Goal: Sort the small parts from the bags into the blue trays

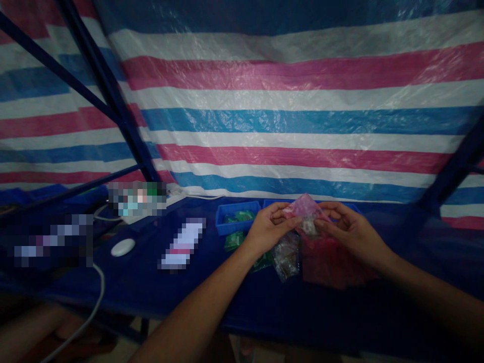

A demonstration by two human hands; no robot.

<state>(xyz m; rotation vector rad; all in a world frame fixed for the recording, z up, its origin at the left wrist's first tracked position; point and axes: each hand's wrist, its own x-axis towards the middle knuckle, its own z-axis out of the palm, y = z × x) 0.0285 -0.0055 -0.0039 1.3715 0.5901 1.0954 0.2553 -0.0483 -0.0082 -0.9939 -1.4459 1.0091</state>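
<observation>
My left hand (269, 227) and my right hand (350, 229) both pinch a small pink translucent plastic bag (304, 209) just above the blue table, one hand at each side of it. Something small and pale shows inside the bag. Below the hands lies a clear bag (286, 257) with brownish small parts, and beside it a stack of pink bags (328, 262). Small green packets (233, 241) lie to the left of the hands.
A blue tray (223, 224) holding green packets stands behind my left hand. A white round object (123, 247) with a white cable (96, 297) lies at the left. Dark blue frame poles (113, 101) and a striped tarp (295, 101) close off the back.
</observation>
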